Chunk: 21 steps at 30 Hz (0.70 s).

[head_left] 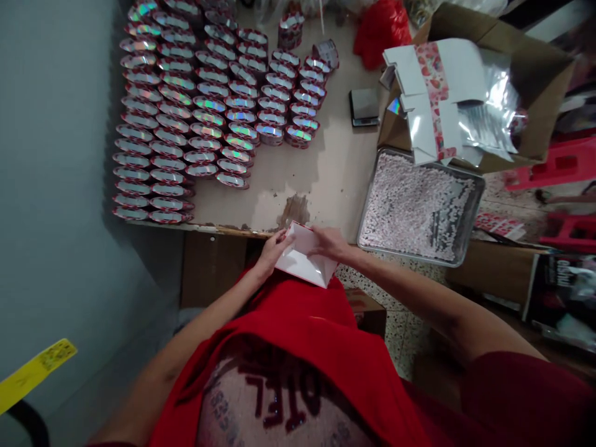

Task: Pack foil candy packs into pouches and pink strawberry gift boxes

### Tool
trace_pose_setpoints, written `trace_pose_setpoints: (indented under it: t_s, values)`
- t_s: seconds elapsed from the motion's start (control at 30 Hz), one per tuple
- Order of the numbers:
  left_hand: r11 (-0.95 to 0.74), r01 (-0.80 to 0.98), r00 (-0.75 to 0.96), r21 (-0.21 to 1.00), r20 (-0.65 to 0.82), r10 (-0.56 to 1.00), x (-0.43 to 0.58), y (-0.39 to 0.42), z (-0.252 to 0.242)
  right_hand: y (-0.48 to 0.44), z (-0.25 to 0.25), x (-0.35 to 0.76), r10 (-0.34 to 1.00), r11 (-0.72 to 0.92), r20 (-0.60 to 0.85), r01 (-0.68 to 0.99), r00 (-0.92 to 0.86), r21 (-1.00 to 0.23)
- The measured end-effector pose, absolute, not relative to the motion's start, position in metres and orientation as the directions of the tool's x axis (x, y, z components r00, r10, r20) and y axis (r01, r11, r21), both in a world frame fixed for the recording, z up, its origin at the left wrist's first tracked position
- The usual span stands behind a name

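Note:
Near the front edge of the table (218,228), a small white box (305,264) with red edges is held between both hands above the lap. Its inside faces up and its walls look folded out. My left hand (274,251) is closed on the left edge, thumb over the wall. On the right, my right hand (329,242) grips the far right wall, with some fingers inside the box; part of them is hidden. Beyond the hands stand many rows of small packs with shiny silver tops (205,102) and red patterned sides.
Right of the hands rests a metal tray (479,198) with small pale pink pieces. Behind it, white strawberry-printed cartons (437,99) lie across a brown cardboard box (549,112). A small dark flat device (364,107) and a red plastic bag (382,34) sit farther back. A wall (56,155) stands left.

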<state>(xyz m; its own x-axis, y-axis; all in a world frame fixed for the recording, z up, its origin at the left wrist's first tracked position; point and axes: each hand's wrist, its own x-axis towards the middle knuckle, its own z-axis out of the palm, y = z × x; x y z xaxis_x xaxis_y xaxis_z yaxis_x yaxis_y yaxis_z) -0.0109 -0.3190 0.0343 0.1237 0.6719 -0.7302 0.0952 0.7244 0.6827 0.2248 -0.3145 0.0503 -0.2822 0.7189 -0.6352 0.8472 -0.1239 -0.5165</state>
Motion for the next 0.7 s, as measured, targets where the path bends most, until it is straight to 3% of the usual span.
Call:
trace_pose_setpoints:
  t_s: [0.13,0.2,0.43,0.7]
  values:
    - [0.755,0.09,0.254,0.65,-0.748,0.613,-0.027,-0.309,0.048,-0.303,0.057,0.227,0.634,-0.337,-0.625,0.564,-0.457,-0.754]
    - [0.76,0.142,0.329,0.634,-0.754,0.568,-0.034,-0.301,0.053,-0.299,0.057,0.231,0.544,-0.457,-0.631,0.435,-0.554,-0.776]
    - [0.714,0.205,0.424,0.67,-0.718,0.552,-0.053,-0.294,0.056,-0.327,0.049,0.203,0.568,-0.736,-0.681,0.087,-0.462,-0.672]
    - [0.659,0.406,0.463,0.633,-0.764,0.449,-0.068,-0.274,0.074,-0.333,0.067,0.196,0.442,-0.875,-0.726,-0.074,-0.527,-0.479]
